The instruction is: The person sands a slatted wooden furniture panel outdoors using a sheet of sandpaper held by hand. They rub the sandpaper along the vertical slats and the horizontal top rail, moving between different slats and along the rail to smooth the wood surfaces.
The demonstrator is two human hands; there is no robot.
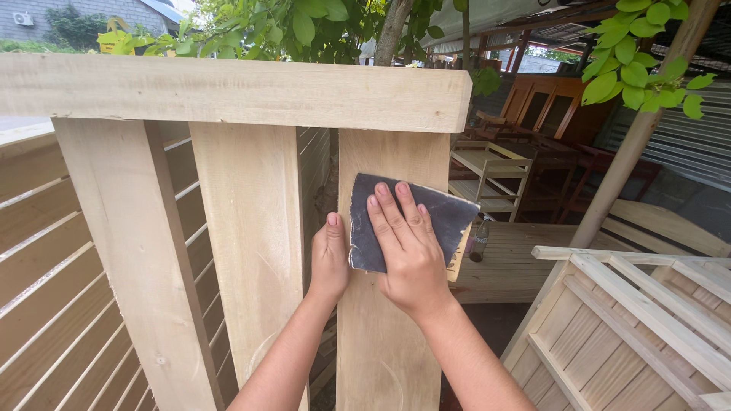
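Observation:
A pale unfinished wooden frame stands upright in front of me, with a thick top rail (228,91) and three vertical boards. My right hand (407,247) lies flat on a dark grey sheet of sandpaper (449,213), pressing it against the face of the rightmost board (381,342). My left hand (329,259) grips the left edge of that same board, fingers tucked into the gap behind it, thumb up.
Slatted wooden panels stand behind the frame at left (46,304). A slatted furniture piece (632,327) lies at lower right. Farther back are a low wooden bed frame with a small bottle (480,240), a pale shelf unit (491,175), brown cabinets and a tree trunk (647,122).

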